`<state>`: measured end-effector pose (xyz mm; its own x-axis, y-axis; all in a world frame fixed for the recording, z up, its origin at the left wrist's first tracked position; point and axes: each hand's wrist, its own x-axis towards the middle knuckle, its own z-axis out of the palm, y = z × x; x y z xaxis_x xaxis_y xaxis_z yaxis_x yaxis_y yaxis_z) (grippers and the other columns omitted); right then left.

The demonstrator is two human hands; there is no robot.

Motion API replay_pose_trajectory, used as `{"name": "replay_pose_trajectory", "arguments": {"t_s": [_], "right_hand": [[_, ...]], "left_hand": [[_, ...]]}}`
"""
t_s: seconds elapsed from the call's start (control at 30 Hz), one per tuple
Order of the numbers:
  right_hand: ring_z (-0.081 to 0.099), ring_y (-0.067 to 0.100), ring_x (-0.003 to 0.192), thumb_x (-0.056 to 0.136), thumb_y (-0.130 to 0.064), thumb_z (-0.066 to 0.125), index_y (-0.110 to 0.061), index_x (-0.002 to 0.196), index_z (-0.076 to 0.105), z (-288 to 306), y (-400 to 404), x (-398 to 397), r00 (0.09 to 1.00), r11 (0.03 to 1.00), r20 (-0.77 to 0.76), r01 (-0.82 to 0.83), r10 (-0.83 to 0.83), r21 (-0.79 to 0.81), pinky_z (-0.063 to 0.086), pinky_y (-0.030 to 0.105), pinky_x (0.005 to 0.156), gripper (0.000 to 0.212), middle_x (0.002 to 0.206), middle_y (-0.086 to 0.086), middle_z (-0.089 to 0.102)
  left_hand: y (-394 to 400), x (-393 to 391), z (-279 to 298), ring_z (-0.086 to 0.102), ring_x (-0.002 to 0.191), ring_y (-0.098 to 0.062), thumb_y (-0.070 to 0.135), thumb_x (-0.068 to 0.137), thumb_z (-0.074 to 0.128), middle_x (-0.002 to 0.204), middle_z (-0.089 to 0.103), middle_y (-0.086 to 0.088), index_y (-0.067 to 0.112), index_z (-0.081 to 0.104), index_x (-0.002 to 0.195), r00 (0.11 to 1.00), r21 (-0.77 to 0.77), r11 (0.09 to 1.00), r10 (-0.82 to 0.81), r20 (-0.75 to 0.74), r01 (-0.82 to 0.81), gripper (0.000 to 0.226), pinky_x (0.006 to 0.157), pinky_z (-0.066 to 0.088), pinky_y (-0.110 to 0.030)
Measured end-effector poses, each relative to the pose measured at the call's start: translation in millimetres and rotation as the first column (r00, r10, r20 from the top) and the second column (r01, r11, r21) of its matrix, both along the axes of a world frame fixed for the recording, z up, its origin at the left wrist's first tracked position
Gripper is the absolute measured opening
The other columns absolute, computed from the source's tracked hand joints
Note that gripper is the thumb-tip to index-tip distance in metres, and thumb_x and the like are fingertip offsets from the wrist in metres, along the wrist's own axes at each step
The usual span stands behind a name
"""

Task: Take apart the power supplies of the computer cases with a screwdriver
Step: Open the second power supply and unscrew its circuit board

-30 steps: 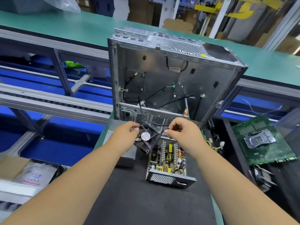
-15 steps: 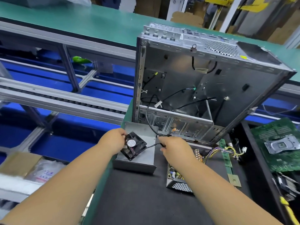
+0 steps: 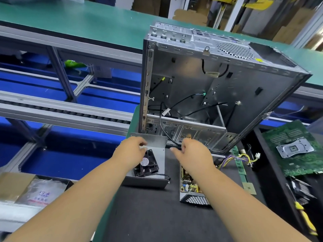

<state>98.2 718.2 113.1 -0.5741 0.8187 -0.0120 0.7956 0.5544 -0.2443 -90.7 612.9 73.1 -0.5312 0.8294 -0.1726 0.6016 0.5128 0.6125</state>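
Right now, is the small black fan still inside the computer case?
No, the black fan lies outside the computer case, on the grey metal cover on the mat in front of it.

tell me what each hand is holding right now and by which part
Neither hand plainly holds anything. The left hand hovers, fingers loosely curled, over the small black square fan lying on the grey metal cover. The right hand is empty.

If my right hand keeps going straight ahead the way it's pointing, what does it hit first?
Most likely the lower front rail of the computer case, just beyond the right hand. A black cable hangs near that line, though depth is hard to judge.
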Motion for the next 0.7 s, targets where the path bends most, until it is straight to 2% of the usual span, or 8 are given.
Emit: {"name": "replay_pose_trajectory", "arguments": {"t_s": [0.1, 0.17, 0.3, 0.43, 0.53, 0.6, 0.63, 0.7], "right_hand": [[0.051, 0.024, 0.063, 0.094, -0.047, 0.062, -0.019, 0.089, 0.038, 8, 0, 5, 0.979, 0.993, -0.190, 0.089, -0.073, 0.076, 0.034, 0.033, 0.053, 0.037, 0.066, -0.004, 0.049], [0.053, 0.023, 0.063, 0.095, -0.040, 0.063, -0.019, 0.098, 0.045, 15, 0, 9, 0.968, 0.989, -0.247, 0.076, -0.043, 0.127, 0.037, 0.032, 0.052, 0.029, 0.065, -0.007, 0.049], [0.046, 0.017, 0.067, 0.093, -0.025, 0.068, -0.015, 0.087, 0.061, 34, -4, 18, 0.925, 0.957, -0.376, 0.065, 0.048, 0.284, 0.036, 0.031, 0.056, 0.013, 0.068, -0.011, 0.045], [0.048, 0.016, 0.074, 0.095, -0.018, 0.064, -0.013, 0.097, 0.066, 58, 6, 17, 0.904, 0.939, -0.424, 0.095, 0.058, 0.331, 0.036, 0.030, 0.061, 0.005, 0.079, -0.006, 0.055], [0.045, 0.011, 0.078, 0.094, -0.014, 0.063, -0.014, 0.100, 0.067, 73, 23, 12, 0.896, 0.919, -0.439, 0.120, 0.062, 0.375, 0.034, 0.027, 0.066, 0.008, 0.083, -0.009, 0.053], [0.049, 0.016, 0.085, 0.096, -0.016, 0.060, -0.013, 0.105, 0.067, 78, 36, 7, 0.926, 0.926, -0.377, 0.110, 0.037, 0.361, 0.040, 0.031, 0.073, 0.013, 0.089, -0.004, 0.059], [0.052, 0.022, 0.092, 0.098, -0.019, 0.057, -0.011, 0.109, 0.067, 78, 43, 4, 0.961, 0.940, -0.275, 0.094, 0.000, 0.329, 0.044, 0.035, 0.078, 0.017, 0.097, 0.002, 0.062], [0.050, 0.033, 0.110, 0.102, -0.026, 0.047, -0.013, 0.121, 0.064, 76, 53, -1, 0.995, 0.977, 0.043, 0.080, -0.090, 0.199, 0.043, 0.042, 0.092, 0.028, 0.115, 0.013, 0.058]], "left_hand": [[5, 6, 14, 0.058, 0.102, -0.010, 0.026, 0.095, 0.060, 0.113, 0.060, 0.010, 0.030, 0.068, 0.110, 0.997, 0.143, 0.988, -0.064, 0.033, 0.059, 0.017, 0.094, 0.046, -0.030], [8, 11, 24, 0.057, 0.099, -0.007, 0.022, 0.096, 0.061, 0.109, 0.059, 0.011, 0.028, 0.068, 0.110, 0.990, 0.204, 0.971, -0.133, 0.045, 0.122, 0.017, 0.091, 0.043, -0.024], [11, 20, 39, 0.054, 0.099, -0.004, 0.020, 0.096, 0.059, 0.106, 0.059, 0.013, 0.028, 0.069, 0.108, 0.977, 0.262, 0.944, -0.214, 0.023, 0.201, 0.018, 0.091, 0.042, -0.022], [15, 28, 48, 0.054, 0.101, -0.005, 0.020, 0.097, 0.058, 0.108, 0.059, 0.011, 0.026, 0.070, 0.111, 0.967, 0.282, 0.930, -0.252, 0.020, 0.236, 0.019, 0.090, 0.041, -0.021], [16, 31, 50, 0.054, 0.102, -0.005, 0.020, 0.097, 0.058, 0.109, 0.059, 0.011, 0.025, 0.070, 0.112, 0.962, 0.285, 0.925, -0.271, 0.036, 0.251, 0.020, 0.089, 0.039, -0.019], [15, 32, 50, 0.055, 0.102, -0.003, 0.021, 0.097, 0.058, 0.108, 0.058, 0.013, 0.026, 0.070, 0.111, 0.960, 0.296, 0.923, -0.274, 0.056, 0.246, 0.019, 0.087, 0.039, -0.017], [14, 32, 49, 0.055, 0.102, -0.002, 0.021, 0.097, 0.058, 0.108, 0.058, 0.014, 0.027, 0.071, 0.110, 0.960, 0.298, 0.923, -0.272, 0.062, 0.242, 0.019, 0.085, 0.038, -0.015], [12, 31, 47, 0.055, 0.101, -0.001, 0.022, 0.097, 0.058, 0.107, 0.058, 0.016, 0.028, 0.071, 0.108, 0.961, 0.287, 0.927, -0.268, 0.064, 0.239, 0.018, 0.080, 0.037, -0.013]]}}
